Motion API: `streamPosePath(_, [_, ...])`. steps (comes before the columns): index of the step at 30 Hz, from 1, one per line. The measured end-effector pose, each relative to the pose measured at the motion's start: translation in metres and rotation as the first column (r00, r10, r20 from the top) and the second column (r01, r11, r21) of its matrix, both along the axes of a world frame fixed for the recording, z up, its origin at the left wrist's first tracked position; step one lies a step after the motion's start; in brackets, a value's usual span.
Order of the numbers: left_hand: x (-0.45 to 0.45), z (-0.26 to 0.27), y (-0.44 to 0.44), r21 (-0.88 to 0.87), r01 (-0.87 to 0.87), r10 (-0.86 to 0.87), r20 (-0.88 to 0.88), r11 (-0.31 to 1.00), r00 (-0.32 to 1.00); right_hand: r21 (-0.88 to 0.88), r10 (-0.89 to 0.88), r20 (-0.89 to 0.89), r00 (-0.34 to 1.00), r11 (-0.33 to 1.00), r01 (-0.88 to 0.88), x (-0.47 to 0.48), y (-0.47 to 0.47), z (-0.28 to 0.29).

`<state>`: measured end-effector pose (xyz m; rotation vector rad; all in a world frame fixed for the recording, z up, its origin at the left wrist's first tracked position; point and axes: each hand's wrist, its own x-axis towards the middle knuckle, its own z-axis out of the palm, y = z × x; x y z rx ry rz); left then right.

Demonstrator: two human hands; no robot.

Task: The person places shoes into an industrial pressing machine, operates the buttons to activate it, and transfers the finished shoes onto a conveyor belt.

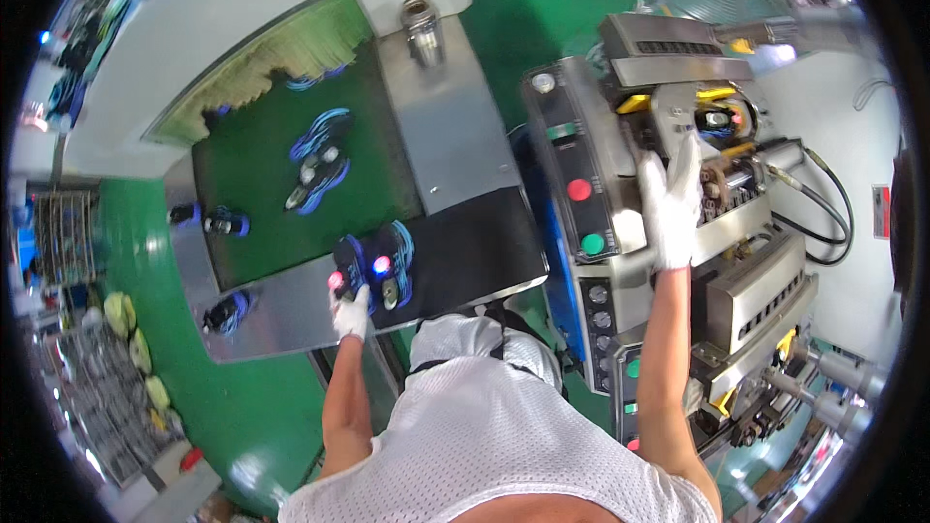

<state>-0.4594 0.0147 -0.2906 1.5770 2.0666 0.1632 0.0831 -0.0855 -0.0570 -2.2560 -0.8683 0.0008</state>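
My left hand (351,314), in a white glove, grips the near end of a dark shoe upper (350,261) with blue edging. A second upper (392,261) with light-blue trim lies right beside it on the black mat (472,247). Bright red and blue spots glow on the pair. My right hand (670,214), also gloved and slightly blurred, reaches over the steel machine (654,261) with its fingers apart. Just beyond its fingertips is a metal plate (672,116). A dark piece with blue edging (718,123) sits inside the machine between yellow parts.
More uppers (316,167) lie on the green conveyor belt (254,232), before a bristle curtain (276,58). Several small ones (227,224) rest along its steel frame. A metal canister (423,29) stands at the far corner. The machine's control panel (570,160) carries red and green buttons.
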Motion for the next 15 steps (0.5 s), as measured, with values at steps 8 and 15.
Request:
streamPosePath(8, [-0.007, 0.01, 0.005, -0.165, -0.077, 0.122, 0.288, 0.983, 0.95, -0.739, 0.187, 0.15, 0.971, 0.673, -0.016, -0.092, -0.07, -0.162])
streamPosePath(15, [-0.055, 0.089, 0.052, -0.419, -0.213, 0.397, 0.421, 0.883, 0.815, -0.368, 0.297, -0.467, 0.833, 0.791, -0.488, -0.322, 0.032, -0.145])
